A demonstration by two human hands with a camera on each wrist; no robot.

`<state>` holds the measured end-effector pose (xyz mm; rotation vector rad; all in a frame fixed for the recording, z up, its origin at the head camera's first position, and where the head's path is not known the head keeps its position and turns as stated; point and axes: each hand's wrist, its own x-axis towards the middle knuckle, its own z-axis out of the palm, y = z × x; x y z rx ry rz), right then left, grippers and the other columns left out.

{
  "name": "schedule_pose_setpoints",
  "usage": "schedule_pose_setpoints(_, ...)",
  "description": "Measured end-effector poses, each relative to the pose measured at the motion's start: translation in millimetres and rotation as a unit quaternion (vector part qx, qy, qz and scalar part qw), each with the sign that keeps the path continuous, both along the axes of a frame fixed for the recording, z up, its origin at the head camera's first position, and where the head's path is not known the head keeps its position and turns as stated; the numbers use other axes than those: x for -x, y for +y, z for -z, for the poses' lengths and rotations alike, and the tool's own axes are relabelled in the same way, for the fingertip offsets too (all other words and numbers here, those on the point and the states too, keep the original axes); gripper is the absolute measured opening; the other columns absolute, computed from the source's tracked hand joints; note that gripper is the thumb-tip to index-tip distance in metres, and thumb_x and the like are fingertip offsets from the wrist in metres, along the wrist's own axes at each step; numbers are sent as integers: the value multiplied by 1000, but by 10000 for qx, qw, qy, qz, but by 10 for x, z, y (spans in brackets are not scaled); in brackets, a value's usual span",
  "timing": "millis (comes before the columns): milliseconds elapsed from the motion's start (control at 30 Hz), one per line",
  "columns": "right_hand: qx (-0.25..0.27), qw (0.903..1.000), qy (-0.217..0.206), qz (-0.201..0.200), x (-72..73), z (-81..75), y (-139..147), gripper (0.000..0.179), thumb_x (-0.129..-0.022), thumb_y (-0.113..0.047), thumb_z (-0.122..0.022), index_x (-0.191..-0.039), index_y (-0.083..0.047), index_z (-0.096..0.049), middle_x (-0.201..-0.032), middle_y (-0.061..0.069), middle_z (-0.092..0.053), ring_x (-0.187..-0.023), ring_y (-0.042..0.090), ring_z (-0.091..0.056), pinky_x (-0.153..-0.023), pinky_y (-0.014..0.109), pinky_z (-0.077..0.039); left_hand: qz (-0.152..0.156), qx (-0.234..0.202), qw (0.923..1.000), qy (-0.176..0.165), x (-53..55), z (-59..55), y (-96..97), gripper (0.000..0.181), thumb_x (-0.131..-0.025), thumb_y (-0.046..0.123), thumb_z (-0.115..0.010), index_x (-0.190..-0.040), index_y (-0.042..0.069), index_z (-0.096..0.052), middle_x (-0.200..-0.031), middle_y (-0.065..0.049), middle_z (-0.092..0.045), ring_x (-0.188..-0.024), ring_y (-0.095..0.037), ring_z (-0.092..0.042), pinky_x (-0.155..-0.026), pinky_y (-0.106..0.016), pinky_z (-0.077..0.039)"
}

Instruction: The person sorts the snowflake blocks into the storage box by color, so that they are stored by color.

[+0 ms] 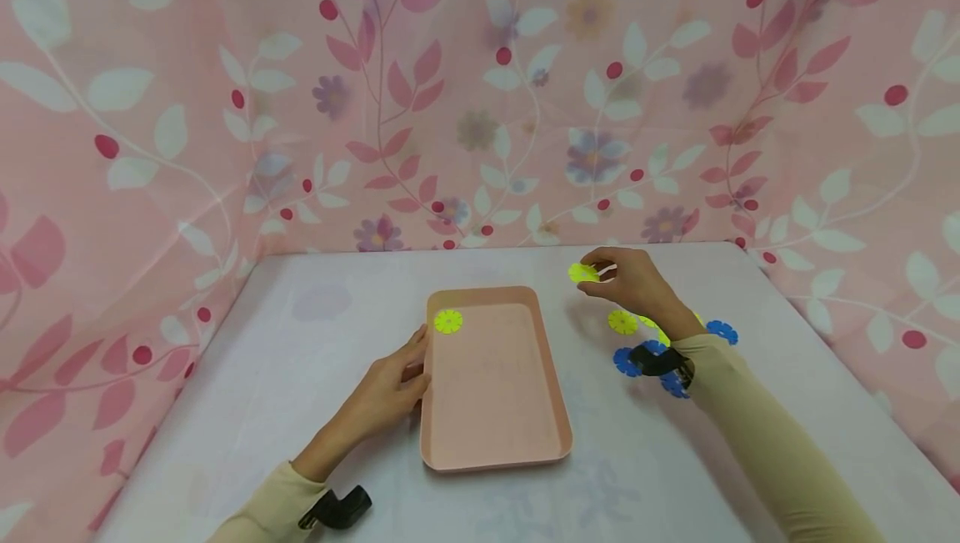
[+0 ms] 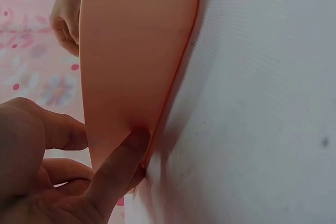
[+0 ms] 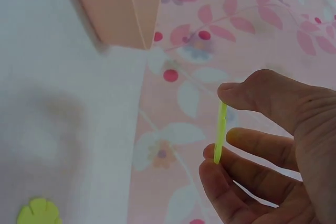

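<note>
A: Largest first?
B: Table (image 1: 225, 409). On it, pink tray (image 1: 495, 401), long axis running away from the person.
A: Left grip (image 1: 382, 393)?
B: Fingers against tray's left wall, from outside; farther from the lifted piece.
A: Right grip (image 1: 637, 280)?
B: Narrow: thumb and fingertips pinching a yellow disc (image 1: 583, 273). Right of tray's far end, so tray to the left and nearer the person. Key relation, by judgement.
A: Disc's lie?
B: Up off table. Round, so no long axis, no pointing end; edge-on in right wrist view, flat face showing in head view.
A: Others?
B: Second yellow disc (image 1: 448, 322) inside tray, far left corner. Blue discs (image 1: 627, 361) right of tray.
</note>
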<state>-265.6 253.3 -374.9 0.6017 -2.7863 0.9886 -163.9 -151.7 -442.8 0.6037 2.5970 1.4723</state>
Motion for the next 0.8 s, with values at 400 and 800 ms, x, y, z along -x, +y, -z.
schedule_pose_setpoints(400, 303, 9988, 175, -339, -16, -43, -226, 35, -86, -10, -86, -117, 1, -73, -114, 13, -72, -105, 33, -68, -92, 48, -57, 90, 9, 9999, 73, -1, -14, -1, 66, -101, -1, -60, -161, 3, -33, -169, -15, -22, -127, -35, -60, -98, -35, -53)
schedule_pose_setpoints(800, 405, 9971, 235, -595, -18, -38, -447, 35, -86, -10, -87, -116, 2, -73, -115, 15, -71, -104, 35, -68, -93, 50, -57, 176, 123, 9997, 97, -10, -15, -21, 66, -102, 0, -59, -162, 3, -31, -169, -16, -21, -128, -36, -60, -101, -41, -51)
